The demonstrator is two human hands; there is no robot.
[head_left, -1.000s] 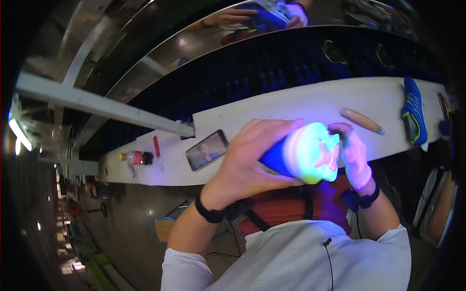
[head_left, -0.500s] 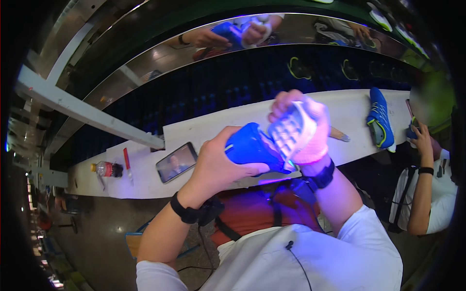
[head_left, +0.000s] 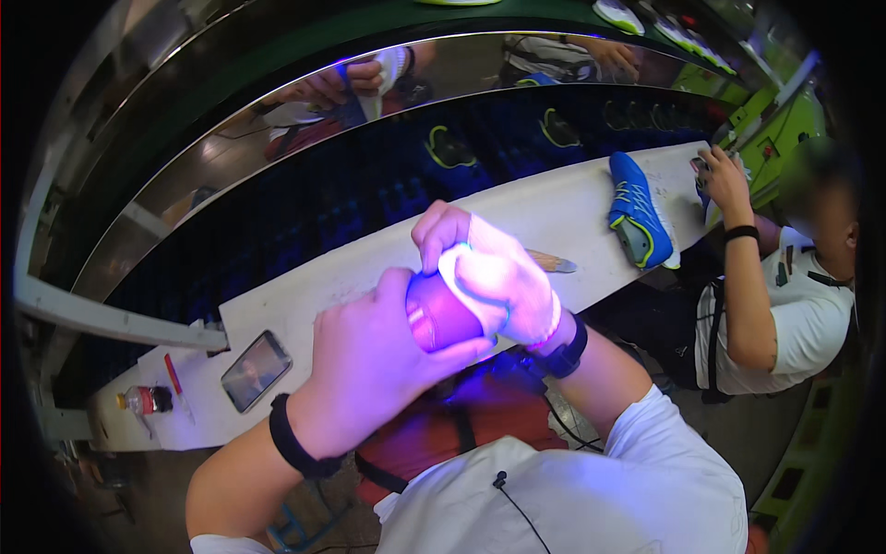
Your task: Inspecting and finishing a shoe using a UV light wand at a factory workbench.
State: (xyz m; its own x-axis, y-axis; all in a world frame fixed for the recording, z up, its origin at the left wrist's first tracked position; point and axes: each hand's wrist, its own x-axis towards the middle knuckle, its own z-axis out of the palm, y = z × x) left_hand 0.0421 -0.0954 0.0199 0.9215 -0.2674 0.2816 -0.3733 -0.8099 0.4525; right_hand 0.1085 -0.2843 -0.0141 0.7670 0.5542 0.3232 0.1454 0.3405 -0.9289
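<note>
A blue shoe with a white sole [head_left: 443, 316] is between my two hands, tinted purple by a bright violet light. My left hand [head_left: 365, 346] wraps round its blue upper, with the thumb along the near side. On the right, my right hand [head_left: 506, 282] grips the white sole edge with bent fingers. That hand seems to wear a pale knit glove whose cuff ends at the wrist. Most of the shoe is covered by my hands. Behind my right hand, a wooden-handled brush [head_left: 552, 261] lies on the white bench [head_left: 498, 208].
Another blue shoe [head_left: 637, 208] stands at the bench's right. A phone [head_left: 257, 371], a red-handled tool [head_left: 173, 372] and a bottle [head_left: 143, 400] are on the left. A grey metal post [head_left: 129, 312] juts in. A co-worker [head_left: 784, 305] sits at right.
My view has turned, so the bench things sit further left. Both hands have turned the shoe; its patterned sole underside no longer shows, and my right hand has come closer to my left.
</note>
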